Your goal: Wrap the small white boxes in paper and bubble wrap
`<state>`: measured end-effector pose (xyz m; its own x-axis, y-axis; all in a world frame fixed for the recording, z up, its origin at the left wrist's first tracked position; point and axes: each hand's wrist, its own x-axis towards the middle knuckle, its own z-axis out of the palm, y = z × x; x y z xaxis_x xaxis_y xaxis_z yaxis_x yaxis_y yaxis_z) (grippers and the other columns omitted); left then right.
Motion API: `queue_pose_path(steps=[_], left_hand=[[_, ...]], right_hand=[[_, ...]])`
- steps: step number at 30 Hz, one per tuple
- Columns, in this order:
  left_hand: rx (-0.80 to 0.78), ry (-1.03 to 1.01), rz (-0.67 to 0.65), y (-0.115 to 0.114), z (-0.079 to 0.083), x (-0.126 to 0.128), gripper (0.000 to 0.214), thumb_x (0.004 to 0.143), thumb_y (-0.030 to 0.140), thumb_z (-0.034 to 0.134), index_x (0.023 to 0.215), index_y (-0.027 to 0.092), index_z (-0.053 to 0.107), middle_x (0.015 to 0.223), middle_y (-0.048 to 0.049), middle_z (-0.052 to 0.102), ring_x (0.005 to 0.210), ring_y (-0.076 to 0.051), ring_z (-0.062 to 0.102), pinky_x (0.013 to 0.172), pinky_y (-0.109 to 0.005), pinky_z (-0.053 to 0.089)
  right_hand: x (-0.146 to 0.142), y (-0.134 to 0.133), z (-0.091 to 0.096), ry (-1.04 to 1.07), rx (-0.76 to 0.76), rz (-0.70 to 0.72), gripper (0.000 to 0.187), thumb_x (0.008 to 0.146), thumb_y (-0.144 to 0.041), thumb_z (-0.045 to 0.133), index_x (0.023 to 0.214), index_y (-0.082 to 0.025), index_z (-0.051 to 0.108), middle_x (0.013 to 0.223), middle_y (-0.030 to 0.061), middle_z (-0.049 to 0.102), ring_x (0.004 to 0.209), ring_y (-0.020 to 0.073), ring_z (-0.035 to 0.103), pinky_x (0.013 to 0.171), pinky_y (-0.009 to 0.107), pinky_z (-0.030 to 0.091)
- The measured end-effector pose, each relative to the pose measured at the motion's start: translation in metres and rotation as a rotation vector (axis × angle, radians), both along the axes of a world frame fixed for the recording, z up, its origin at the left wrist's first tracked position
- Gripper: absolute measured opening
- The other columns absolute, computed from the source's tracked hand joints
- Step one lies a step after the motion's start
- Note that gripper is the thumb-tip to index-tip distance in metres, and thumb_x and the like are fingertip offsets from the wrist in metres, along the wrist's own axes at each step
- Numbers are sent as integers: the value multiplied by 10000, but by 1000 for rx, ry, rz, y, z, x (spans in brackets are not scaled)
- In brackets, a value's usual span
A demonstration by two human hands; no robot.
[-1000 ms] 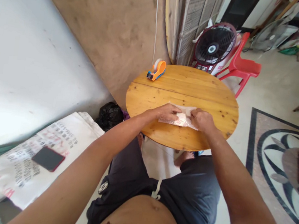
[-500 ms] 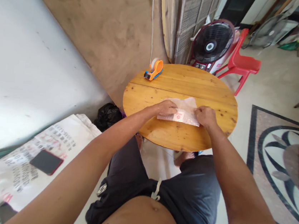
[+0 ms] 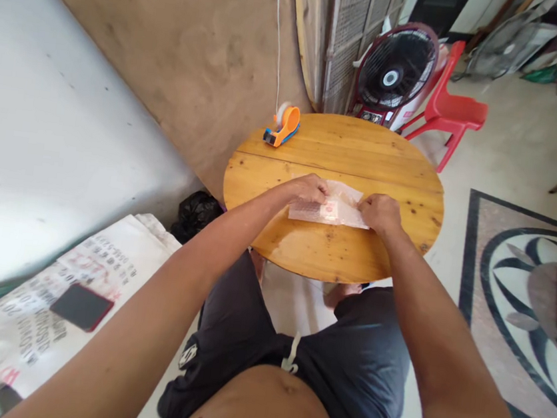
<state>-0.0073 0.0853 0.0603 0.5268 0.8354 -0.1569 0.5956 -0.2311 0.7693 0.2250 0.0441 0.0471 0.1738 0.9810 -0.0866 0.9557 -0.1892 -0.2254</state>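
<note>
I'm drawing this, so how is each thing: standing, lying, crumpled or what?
Clear wrap: spread on the table, wrinkled
Red-marked item: lying; wrapped or not, unclear
Left hand: fingers bent, touching the wrap
Right hand: fingers closed on the wrap's end
Tape dispenser: upright, roll loaded
Phone: lying flat, screen dark
Fan: standing; spinning or not, unclear
Red chair: upright
Black bag: crumpled

Cannot read the red print (image 3: 329, 208) on the pale label (image 3: 331, 216): too small, too blurred. Cannot see most fingertips of the right grip (image 3: 381, 212), curled out of sight at the clear wrap (image 3: 347, 197). Can see only parts of the feet (image 3: 340, 293) under the counter (image 3: 333, 259), the floor panel (image 3: 530, 321) cut off at right and the wooden disc (image 3: 310, 31) cut off above.
</note>
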Motion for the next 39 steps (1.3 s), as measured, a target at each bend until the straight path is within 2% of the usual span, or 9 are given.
queue_pose_path(steps=[4, 7, 10, 12, 20, 23, 26, 32, 39], left_hand=[[42, -2, -63, -3, 6, 1, 140, 645, 246, 668, 733, 155, 727, 737, -1, 643, 716, -147, 555, 668, -270, 420], [42, -11, -95, -6, 10, 1, 125, 679, 261, 651, 665, 145, 696, 671, 12, 585, 658, -132, 510, 628, -270, 382], [14, 20, -74, -9, 11, 2, 113, 710, 241, 651, 687, 145, 704, 625, 23, 555, 615, -122, 468, 610, -272, 353], [21, 59, -52, -9, 11, 3, 103, 736, 224, 659, 712, 141, 716, 624, 21, 567, 601, -119, 460, 607, -272, 346], [342, 177, -25, -15, 0, 8, 233, 905, 216, 543, 914, 119, 755, 917, -81, 734, 851, -185, 636, 829, -294, 498], [672, 238, 101, -46, -9, 5, 322, 957, 221, 446, 1065, 103, 725, 1109, -165, 724, 1091, -267, 641, 1026, -415, 481], [878, 179, -20, -88, -28, 0, 426, 995, 258, 377, 1298, 85, 621, 1363, -205, 629, 1320, -299, 547, 1165, -485, 393], [849, 204, -109, -120, -60, 0, 686, 1007, 417, 358, 1573, 43, 257, 1594, -271, 401, 1506, -357, 369, 1217, -561, 309], [868, 329, -144, -113, -41, 1, 713, 1006, 490, 404, 1575, 70, 310, 1501, -261, 493, 1416, -381, 437, 1191, -553, 289]], right_hand=[[-5, -27, 6, -31, 280, -27, 351, 952, -296, 480, 1095, -105, 737, 1033, 188, 746, 966, 303, 680, 840, 383, 493], [-19, -60, 10, -34, 530, 220, 384, 1003, -333, 416, 1114, -115, 712, 1107, 183, 705, 959, 272, 641, 810, 361, 473], [-39, -84, 10, -100, 523, 584, 367, 1020, -286, 398, 1166, -145, 704, 1139, 157, 698, 1030, 272, 595, 875, 367, 440], [-51, -88, 8, -168, 506, 659, 372, 1021, -270, 398, 1223, -140, 682, 1196, 160, 683, 1056, 285, 563, 900, 389, 413], [-59, -82, -12, -277, 474, 593, 450, 1002, -226, 389, 1391, -88, 568, 1339, 205, 610, 1055, 315, 504, 900, 434, 344], [-61, -84, -14, -284, 479, 572, 442, 1001, -225, 390, 1385, -100, 570, 1337, 202, 609, 1059, 317, 506, 903, 435, 343], [-63, -87, -14, -279, 461, 568, 420, 999, -220, 388, 1330, -92, 612, 1359, 207, 604, 1067, 318, 527, 908, 441, 360], [-56, -88, -19, -214, 435, 549, 471, 961, -249, 463, 1379, -79, 596, 1465, 219, 561, 1135, 335, 574, 964, 465, 396], [-33, -81, -17, -38, 400, 561, 463, 972, -366, 509, 1359, -144, 633, 1433, 177, 625, 1243, 321, 597, 1061, 473, 397]])
